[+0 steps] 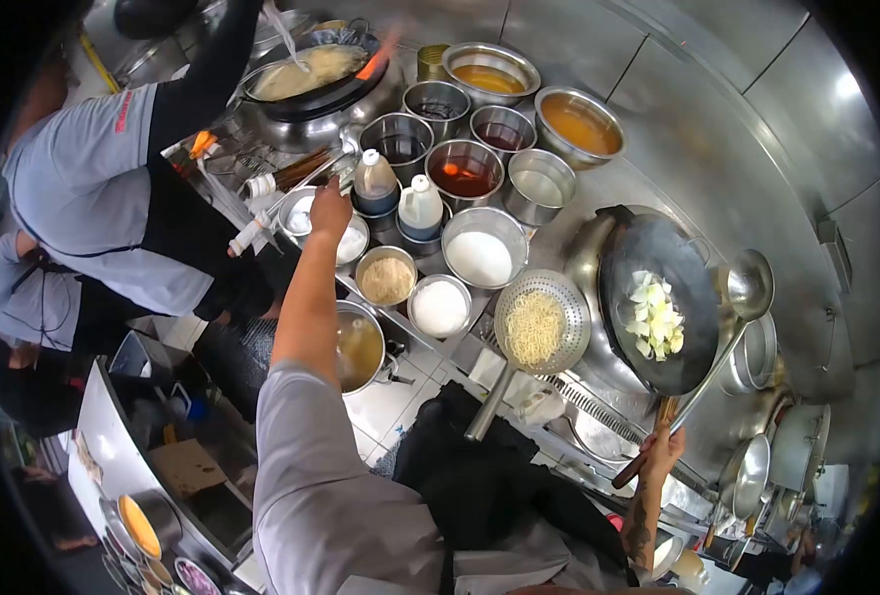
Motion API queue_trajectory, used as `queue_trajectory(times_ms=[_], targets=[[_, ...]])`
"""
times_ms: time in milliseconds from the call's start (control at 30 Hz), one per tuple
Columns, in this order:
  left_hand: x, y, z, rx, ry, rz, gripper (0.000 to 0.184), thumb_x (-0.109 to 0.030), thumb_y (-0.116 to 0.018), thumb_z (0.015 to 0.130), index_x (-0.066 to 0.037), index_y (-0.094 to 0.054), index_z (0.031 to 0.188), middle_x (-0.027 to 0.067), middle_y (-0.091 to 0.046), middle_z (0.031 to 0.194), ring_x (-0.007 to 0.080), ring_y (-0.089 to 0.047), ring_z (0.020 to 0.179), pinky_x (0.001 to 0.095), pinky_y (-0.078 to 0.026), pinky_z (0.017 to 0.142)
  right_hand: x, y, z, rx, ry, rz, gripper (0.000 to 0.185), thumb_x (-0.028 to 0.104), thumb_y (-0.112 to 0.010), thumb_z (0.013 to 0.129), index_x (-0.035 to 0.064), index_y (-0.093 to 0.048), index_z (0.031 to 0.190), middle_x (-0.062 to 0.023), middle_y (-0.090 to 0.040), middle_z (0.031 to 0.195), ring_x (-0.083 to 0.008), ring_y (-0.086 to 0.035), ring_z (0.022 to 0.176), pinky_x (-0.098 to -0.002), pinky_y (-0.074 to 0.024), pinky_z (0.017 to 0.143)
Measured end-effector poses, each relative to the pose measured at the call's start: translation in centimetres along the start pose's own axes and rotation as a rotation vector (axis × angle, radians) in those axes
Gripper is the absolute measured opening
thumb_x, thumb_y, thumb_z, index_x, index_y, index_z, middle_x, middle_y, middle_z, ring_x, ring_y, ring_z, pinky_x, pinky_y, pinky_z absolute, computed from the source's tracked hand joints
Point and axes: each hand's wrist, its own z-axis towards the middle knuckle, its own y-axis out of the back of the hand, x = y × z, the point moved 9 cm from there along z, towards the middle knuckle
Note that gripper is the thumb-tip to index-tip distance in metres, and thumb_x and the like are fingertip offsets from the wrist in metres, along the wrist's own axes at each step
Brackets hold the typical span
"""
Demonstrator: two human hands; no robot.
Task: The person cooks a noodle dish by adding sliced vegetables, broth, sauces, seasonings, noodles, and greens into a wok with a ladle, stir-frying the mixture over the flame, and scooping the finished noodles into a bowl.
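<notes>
Counter [561, 236] of steel runs across what I watch through the head camera, and at its far left a co-worker [83, 193] in a grey shirt stands by another wok [306, 77], which holds pale food. On the right side is the near wok [686, 337], dark inside, with light haze over it. To the left of this wok a perforated strainer [577, 307] is level, its handle pointing toward the near side. Long ladle [752, 282] has its bowl at the right edge of the near wok. Metal bowls with sauces and white powders stand in the middle; two plastic bottles [375, 178] [420, 206] are among them. The right hand [664, 451] is closed around the ladle handle; the wok handle [666, 409] meets it there, but I cannot tell if it is gripped also. The left hand [331, 210] reaches over two small bowls [299, 215] [352, 244], fingers bent; I cannot tell if they pinch something. Pale cut pieces [656, 317] are already inside the near wok, somewhat apart from each other, while thin noodles [533, 328] lie in the strainer, not in the wok. From this, I judge the work is at an early or middle point; what is left, I cannot say.
</notes>
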Motion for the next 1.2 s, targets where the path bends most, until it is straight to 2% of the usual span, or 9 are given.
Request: queue_trajectory(times_ms=[100,233,500,667,767,867,967,1100,1200], targets=[[0.3,-2.3,2.2,0.063,-0.072,0.093,0.02,-0.014,-0.055,0.081,-0.005,-0.063,0.097,0.0213,-0.057,0.099,0.038,-0.059,0.091,0.045,-0.049,0.079,1.6,-1.7,-0.8,0.002,0.006,0.003,0.019,0.015,-0.054,0.091,0.0053,-0.05,0.106,0.001,-0.046,0.061,-0.0062,-0.041,0.039,-0.0205,-0.0338,0.034],[0.4,2.3,2.0,-0.169,-0.216,0.007,0.011,-0.012,-0.055,0.081,-0.003,-0.06,0.083,0.021,-0.058,0.087,0.0398,-0.059,0.081,0.0468,-0.048,0.069,2.0,-2.1,-1.2,-0.007,0.016,-0.012,0.019,0.015,-0.055,0.09,0.0053,-0.051,0.106,0.0014,-0.046,0.061,-0.0059,-0.041,0.039,-0.0204,-0.0342,0.035],[9.1,10.2,-1.9,-0.211,-0.064,-0.239,0.02,-0.017,-0.059,0.084,0.002,-0.064,0.089,0.021,-0.062,0.075,0.0374,-0.061,0.07,0.0411,-0.046,0.065,4.9,-6.5,-2.1,0.038,0.055,-0.062,0.021,0.009,-0.053,0.089,0.0035,-0.049,0.11,0.0024,-0.044,0.061,-0.0036,-0.039,0.041,-0.0191,-0.03,0.034],[6.9,14.7,-4.4,-0.267,-0.098,-0.315,0.019,-0.014,-0.056,0.086,0.002,-0.065,0.092,0.0198,-0.062,0.074,0.0361,-0.06,0.069,0.0397,-0.045,0.064,4.7,-7.9,-1.6,0.108,0.089,-0.021,0.022,0.012,-0.055,0.09,0.003,-0.05,0.109,0.0014,-0.046,0.062,-0.0053,-0.04,0.039,-0.0193,-0.0315,0.034],[4.3,18.3,-7.3,-0.463,-0.233,-0.192,0.018,-0.014,-0.057,0.086,0.001,-0.065,0.091,0.0191,-0.063,0.076,0.0338,-0.061,0.07,0.0381,-0.046,0.065,5.9,-9.1,-2.0,0.151,0.127,-0.009,0.023,0.01,-0.054,0.09,0.0017,-0.05,0.111,0.0012,-0.045,0.061,-0.0054,-0.04,0.04,-0.0196,-0.0313,0.034],[5.7,17.2,-8.3,-0.423,-0.283,-0.097,0.016,-0.013,-0.058,0.087,0.001,-0.065,0.091,0.0178,-0.064,0.077,0.0281,-0.062,0.068,0.0352,-0.047,0.063,6.6,-9.3,-1.7,0.133,0.165,-0.044,0.024,0.01,-0.054,0.09,0.0012,-0.049,0.112,0.0008,-0.045,0.061,-0.0057,-0.04,0.04,-0.0196,-0.0309,0.035],[6.1,18.4,-10.2,-0.442,0.033,-0.388,0.016,-0.013,-0.059,0.088,0.002,-0.064,0.089,0.0156,-0.064,0.076,0.0219,-0.061,0.065,0.0322,-0.047,0.061,7.9,-9.9,-1.9,0.126,0.132,-0.083,0.025,0.01,-0.053,0.09,0.001,-0.048,0.113,0.0003,-0.046,0.063,-0.0059,-0.04,0.041,-0.0197,-0.0308,0.036],[4.4,13.8,-11.3,-0.339,-0.012,-0.567,0.021,-0.018,-0.059,0.089,0.002,-0.063,0.084,0.0148,-0.063,0.069,0.0167,-0.056,0.058,0.0296,-0.045,0.057,8.2,-10.3,-1.6,0.139,0.152,-0.055,0.026,0.008,-0.053,0.09,0.0003,-0.047,0.114,-0.0003,-0.046,0.062,-0.0065,-0.04,0.04,-0.0206,-0.0307,0.035],[3.4,9.1,-11.2,-0.213,-0.053,-0.504,0.02,-0.015,-0.058,0.088,0.004,-0.059,0.082,0.0206,-0.06,0.067,0.0285,-0.06,0.056,0.0345,-0.045,0.054,9.2,-11.1,-1.8,0.118,0.139,-0.012,0.027,0.006,-0.052,0.089,-0.0016,-0.046,0.113,-0.0012,-0.045,0.059,-0.0074,-0.039,0.038,-0.0218,-0.0306,0.034]])
